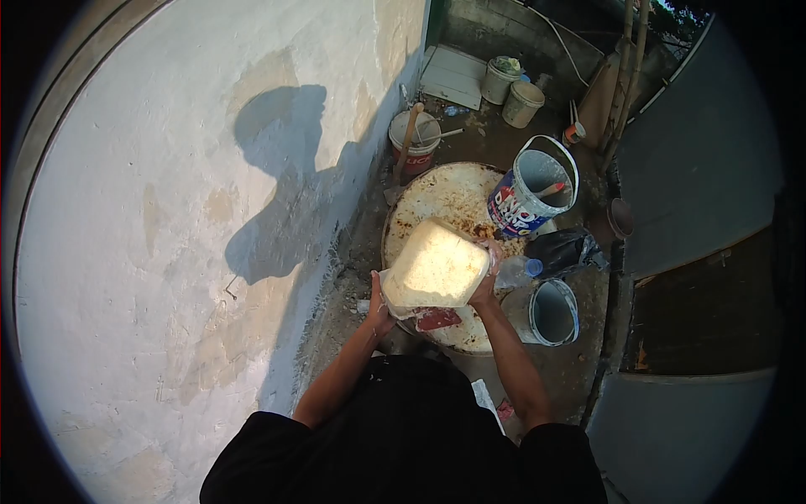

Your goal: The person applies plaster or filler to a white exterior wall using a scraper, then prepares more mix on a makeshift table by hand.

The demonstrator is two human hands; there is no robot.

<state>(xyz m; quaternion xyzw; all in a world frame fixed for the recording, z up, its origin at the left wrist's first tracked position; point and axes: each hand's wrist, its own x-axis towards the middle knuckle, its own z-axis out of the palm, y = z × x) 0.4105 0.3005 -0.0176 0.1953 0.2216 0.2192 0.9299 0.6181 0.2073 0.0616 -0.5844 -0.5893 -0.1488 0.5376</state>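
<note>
Between my two hands is a cream-coloured plastic tub (437,260) with rounded corners, sunlit on its broad face. My left hand (380,307) grips its left edge. On the opposite side, my right hand (487,281) is closed around the right edge, and pale residue shows on its fingers. The tub is held over a round, stained board (437,189). Just below the tub, a dark red flat piece (437,318) lies partly hidden. What the tub contains, if anything, cannot be seen.
A paint bucket (514,204) with a red-handled tool stands on the board. Nearby are a plastic bottle (518,273), a black bag (567,254) and a second bucket (550,312). A white bucket (415,134) holds tools. A patchy wall (159,252) borders the left.
</note>
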